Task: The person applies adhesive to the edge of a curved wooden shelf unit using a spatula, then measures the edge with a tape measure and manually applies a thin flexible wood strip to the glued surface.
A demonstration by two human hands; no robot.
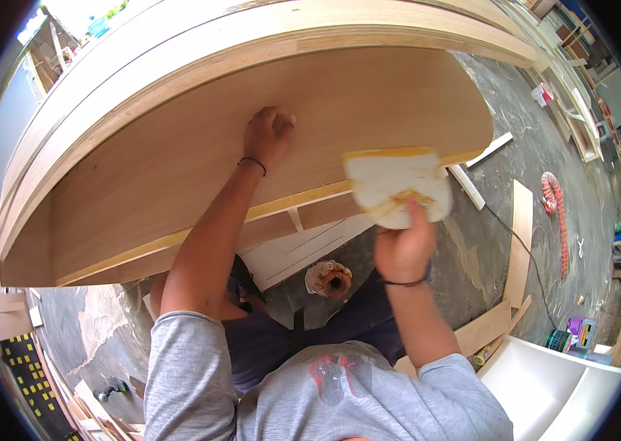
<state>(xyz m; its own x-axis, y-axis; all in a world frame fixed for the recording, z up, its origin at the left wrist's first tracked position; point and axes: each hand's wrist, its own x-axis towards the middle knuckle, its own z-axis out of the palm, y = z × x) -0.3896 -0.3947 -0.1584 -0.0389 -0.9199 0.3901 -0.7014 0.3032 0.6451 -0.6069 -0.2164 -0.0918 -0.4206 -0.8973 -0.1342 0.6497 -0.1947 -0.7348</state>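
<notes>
My right hand (404, 253) grips a flat white spreader (397, 187) with rounded corners, thumb on its face. Yellow-brown glue stains its middle, and a yellow strip runs along its far edge. It is held over the near edge of a long light-brown wooden panel (369, 95), which is part of a cabinet-like frame. My left hand (270, 134) is closed against the panel with curled fingers; whether anything is in them is hidden. Between my legs on the floor stands a glue-crusted pot (329, 279) with a dark round opening.
To the right, wooden strips (519, 235), a red coiled hose (562, 235) and a black cable (517, 239) lie on the grey floor. A white cabinet box (538, 382) is at the lower right, near small tins (582, 332). A drill (113, 388) lies at the lower left.
</notes>
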